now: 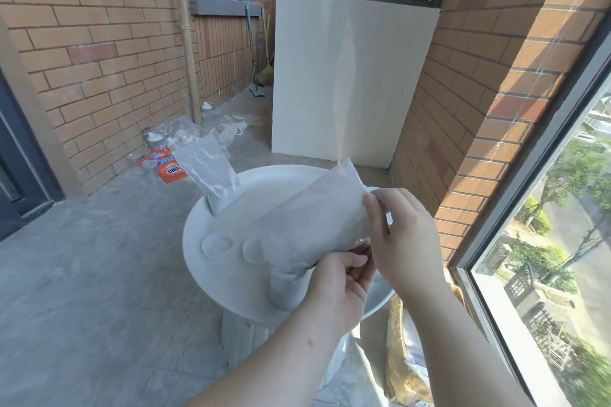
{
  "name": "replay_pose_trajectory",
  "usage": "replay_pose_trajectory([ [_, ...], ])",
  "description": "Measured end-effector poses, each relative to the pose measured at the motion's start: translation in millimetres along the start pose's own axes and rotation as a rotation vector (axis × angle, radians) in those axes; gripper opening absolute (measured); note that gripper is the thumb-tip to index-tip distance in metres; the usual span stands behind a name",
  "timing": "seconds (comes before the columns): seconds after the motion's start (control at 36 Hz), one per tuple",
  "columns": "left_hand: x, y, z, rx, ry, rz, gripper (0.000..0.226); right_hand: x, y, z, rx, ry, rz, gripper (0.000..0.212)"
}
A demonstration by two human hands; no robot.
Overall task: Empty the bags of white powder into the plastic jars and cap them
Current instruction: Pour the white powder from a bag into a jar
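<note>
A clear bag of white powder (317, 218) is tipped mouth-down over a clear plastic jar (286, 289) standing on the round white table (231, 284). The jar holds powder. My left hand (344, 284) pinches the bag's lower edge by the jar's mouth. My right hand (401, 241) grips the bag's side higher up. A second powder bag (211, 175) stands upright at the table's far left. Two white jar caps (216, 245), (253, 249) lie on the table left of the jar.
Orange detergent packs (165, 163), bottles and plastic wrappers litter the floor by the left brick wall. A white board (350, 76) leans at the back. A straw-coloured sack (410, 350) sits under the window on the right. Brooms stand in the far corner.
</note>
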State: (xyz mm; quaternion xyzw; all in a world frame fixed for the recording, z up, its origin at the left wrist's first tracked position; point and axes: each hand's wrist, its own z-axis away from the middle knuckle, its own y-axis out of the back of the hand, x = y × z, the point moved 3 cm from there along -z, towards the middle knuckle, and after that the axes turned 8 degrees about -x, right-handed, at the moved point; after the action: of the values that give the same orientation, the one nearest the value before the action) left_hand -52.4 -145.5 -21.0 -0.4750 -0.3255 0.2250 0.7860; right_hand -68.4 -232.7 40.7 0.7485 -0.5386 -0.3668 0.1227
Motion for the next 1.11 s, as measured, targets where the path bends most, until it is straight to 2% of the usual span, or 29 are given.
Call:
replay_pose_trajectory([
  [0.5,0,-3,-1,-0.063,-0.008,0.041,0.036,2,0,2,-0.013,-0.027,-0.009,0.022],
  [0.94,-2,-5,-5,-0.133,-0.034,0.027,0.041,14,11,7,-0.162,-0.071,-0.074,0.014],
  [1.11,-3,-6,-4,-0.134,-0.036,0.029,0.041,18,12,9,-0.156,-0.04,-0.059,0.013],
])
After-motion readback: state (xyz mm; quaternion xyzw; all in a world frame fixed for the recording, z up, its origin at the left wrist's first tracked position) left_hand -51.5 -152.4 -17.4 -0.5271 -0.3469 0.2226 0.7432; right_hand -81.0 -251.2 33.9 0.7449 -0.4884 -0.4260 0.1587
